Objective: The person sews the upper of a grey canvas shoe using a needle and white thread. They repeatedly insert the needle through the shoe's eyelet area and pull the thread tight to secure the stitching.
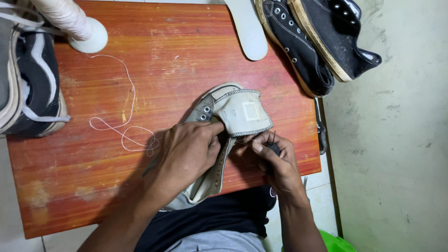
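Left of the left hand [189, 151] the counter [93, 186] lies mostly bare, crossed only by a loose loop of white thread [123, 130]. Farther left, a black-and-white sneaker [30, 79] and a white thread spool [77, 25] block the far corner. Beyond the right hand [273, 158], a white insole [247, 28] and two black shoes [317, 42] crowd the edge.

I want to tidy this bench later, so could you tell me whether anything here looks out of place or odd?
A loose insole hangs over the table's far edge, and white thread lies tangled across the top. The shoe under both hands, left hand and right hand, is folded open with its lining out.
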